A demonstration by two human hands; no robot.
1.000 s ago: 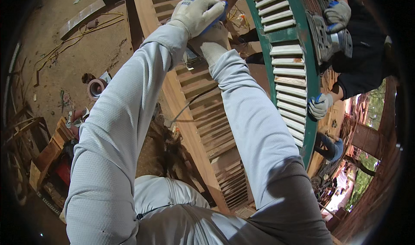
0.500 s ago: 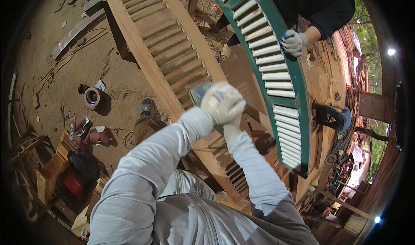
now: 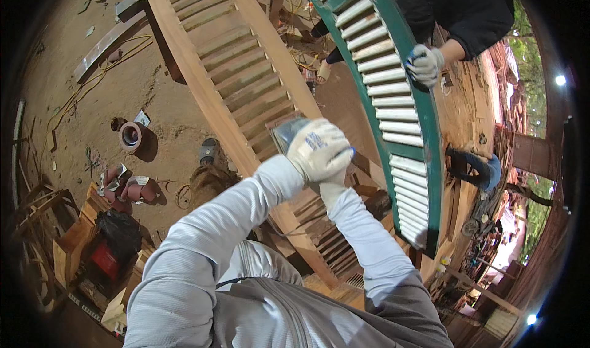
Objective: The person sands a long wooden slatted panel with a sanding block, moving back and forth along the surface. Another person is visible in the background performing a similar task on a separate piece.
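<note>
Both gloved hands are closed on a hand-held sander (image 3: 287, 133), whose dark, flat front end rests on the slats of a bare wooden louvered shutter (image 3: 243, 71). My left hand (image 3: 319, 148) lies on top, fingers wrapped over the tool. My right hand (image 3: 333, 189) is just behind and below it, largely covered by the left, so its fingers are partly hidden. A thin cord runs from near the tool across the lower slats. To the right, a green-framed shutter with white slats (image 3: 393, 102) stands tilted, held by a co-worker's gloved hand (image 3: 425, 65).
Rolls of sandpaper (image 3: 130, 137) lie on the dirt floor at left, near a yellow cable (image 3: 92, 81). Wood offcuts and a black bag (image 3: 120, 228) are heaped at lower left. Another person in blue (image 3: 491, 171) is bent over farther right, beside stacked timber.
My hands and the sander have shifted very slightly down and right along the wooden shutter. The co-worker's hand and the green shutter have moved a little to the right.
</note>
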